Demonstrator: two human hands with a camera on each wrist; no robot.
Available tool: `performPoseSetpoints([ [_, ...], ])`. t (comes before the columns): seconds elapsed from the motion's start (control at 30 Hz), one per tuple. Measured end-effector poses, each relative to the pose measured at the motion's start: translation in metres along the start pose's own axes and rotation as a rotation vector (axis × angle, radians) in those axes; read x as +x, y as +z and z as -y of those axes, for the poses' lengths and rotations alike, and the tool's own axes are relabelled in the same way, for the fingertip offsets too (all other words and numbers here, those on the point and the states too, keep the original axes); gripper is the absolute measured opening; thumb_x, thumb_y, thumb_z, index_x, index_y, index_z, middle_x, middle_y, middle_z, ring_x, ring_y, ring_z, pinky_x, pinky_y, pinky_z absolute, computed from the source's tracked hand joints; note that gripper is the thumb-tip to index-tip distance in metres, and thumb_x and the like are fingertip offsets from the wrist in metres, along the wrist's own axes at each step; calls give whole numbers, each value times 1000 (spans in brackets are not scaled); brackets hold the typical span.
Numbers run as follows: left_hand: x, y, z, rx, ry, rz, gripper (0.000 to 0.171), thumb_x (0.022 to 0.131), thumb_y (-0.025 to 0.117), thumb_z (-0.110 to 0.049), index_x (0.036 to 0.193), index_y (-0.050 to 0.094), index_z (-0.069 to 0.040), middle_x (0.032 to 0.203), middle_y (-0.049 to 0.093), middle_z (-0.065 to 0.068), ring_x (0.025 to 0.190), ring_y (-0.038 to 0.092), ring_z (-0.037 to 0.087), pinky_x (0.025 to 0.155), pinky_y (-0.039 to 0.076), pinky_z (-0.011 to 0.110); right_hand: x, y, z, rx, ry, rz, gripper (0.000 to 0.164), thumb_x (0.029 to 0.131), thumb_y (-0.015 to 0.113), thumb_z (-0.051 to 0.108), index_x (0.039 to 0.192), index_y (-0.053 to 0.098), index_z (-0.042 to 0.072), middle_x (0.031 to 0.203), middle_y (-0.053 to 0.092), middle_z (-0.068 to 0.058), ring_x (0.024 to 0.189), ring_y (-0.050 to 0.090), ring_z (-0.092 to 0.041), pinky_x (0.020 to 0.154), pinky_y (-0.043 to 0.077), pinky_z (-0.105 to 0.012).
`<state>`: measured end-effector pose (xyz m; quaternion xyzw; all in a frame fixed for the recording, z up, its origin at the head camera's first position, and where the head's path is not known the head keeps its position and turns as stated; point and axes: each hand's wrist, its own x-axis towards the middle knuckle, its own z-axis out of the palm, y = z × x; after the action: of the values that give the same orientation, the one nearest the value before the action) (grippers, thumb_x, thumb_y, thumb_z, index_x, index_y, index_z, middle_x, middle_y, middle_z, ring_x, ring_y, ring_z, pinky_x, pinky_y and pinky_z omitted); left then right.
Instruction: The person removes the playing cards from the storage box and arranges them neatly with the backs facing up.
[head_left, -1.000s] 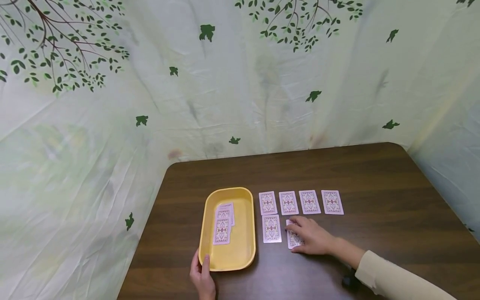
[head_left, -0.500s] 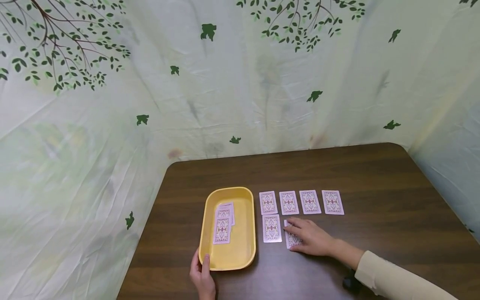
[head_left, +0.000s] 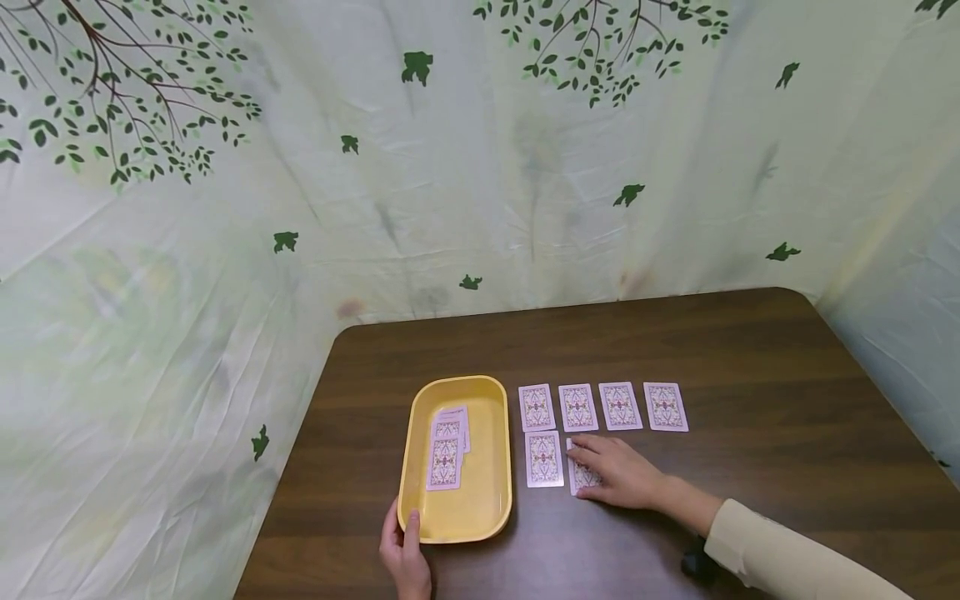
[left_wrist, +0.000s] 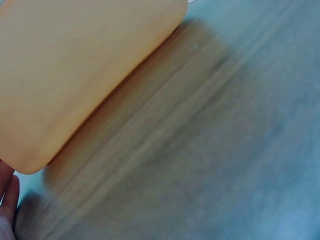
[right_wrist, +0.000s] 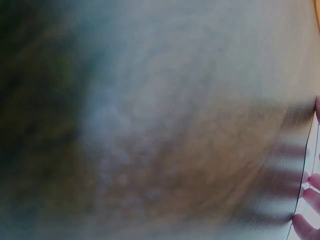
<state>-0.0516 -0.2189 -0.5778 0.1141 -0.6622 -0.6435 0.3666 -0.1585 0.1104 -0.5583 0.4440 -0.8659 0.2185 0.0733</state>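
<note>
My left hand (head_left: 406,560) grips the near left corner of a yellow tray (head_left: 472,512), thumb over the rim. Several purple-patterned playing cards (head_left: 444,462) lie overlapped in it, face down. On the table to its right, my right hand (head_left: 621,473) holds another face-down playing card (head_left: 582,477), thumb at its near edge and fingers at its far edge. Part of that card is hidden under the hand. In the left wrist view the tray (left_wrist: 75,65) fills the upper left, fingertips (left_wrist: 10,192) below its corner. The right wrist view catches fingers (right_wrist: 305,227) along the card's edge.
Beyond the right hand, several cards (head_left: 620,406) form a row on the brown table (head_left: 750,358). A single card (head_left: 543,458) lies between the tray and the held card. A black object (head_left: 699,562) shows beneath the right forearm. A leaf-printed cloth (head_left: 540,167) hangs behind.
The right hand has slid its card slightly left, toward the card beside the tray. The left hand and the tray keep their place.
</note>
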Motion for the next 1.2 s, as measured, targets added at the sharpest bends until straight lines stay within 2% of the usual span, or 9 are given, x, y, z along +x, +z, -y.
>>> performPoseSetpoints([
  [0.17,0,-1,4,10,-1,-7,32,87,52,9,117,48,21,107,59,-4,94,56,6,76,44,14,3,0,1,5,25,20,60,77,71,40,120,58,1,122,53,-17,112,49,-29,87,40,-48],
  [0.6,1,1,-5,2,12,0,30,85,50,15,114,46,24,105,59,-3,92,56,5,75,44,14,10,-2,4,9,59,42,58,78,71,40,121,57,3,122,52,-17,113,48,-30,89,39,-48],
  [1.0,0,-2,3,35,-18,-14,32,87,52,9,117,48,21,107,58,-5,94,56,4,76,44,13,13,-2,4,20,68,62,58,79,70,40,122,57,4,123,52,-17,115,47,-31,91,38,-49],
  [1.1,-1,-1,0,28,-13,-11,31,86,51,12,116,48,22,106,58,-5,93,56,4,76,44,13,13,-2,3,14,72,70,57,79,69,40,122,57,4,123,52,-16,115,47,-31,91,38,-49],
  [1.2,-1,3,-12,18,-3,-8,30,86,50,14,114,47,24,105,58,-3,92,56,4,75,44,13,14,-1,3,11,80,83,57,80,69,41,122,57,5,123,52,-14,115,46,-30,91,38,-49],
])
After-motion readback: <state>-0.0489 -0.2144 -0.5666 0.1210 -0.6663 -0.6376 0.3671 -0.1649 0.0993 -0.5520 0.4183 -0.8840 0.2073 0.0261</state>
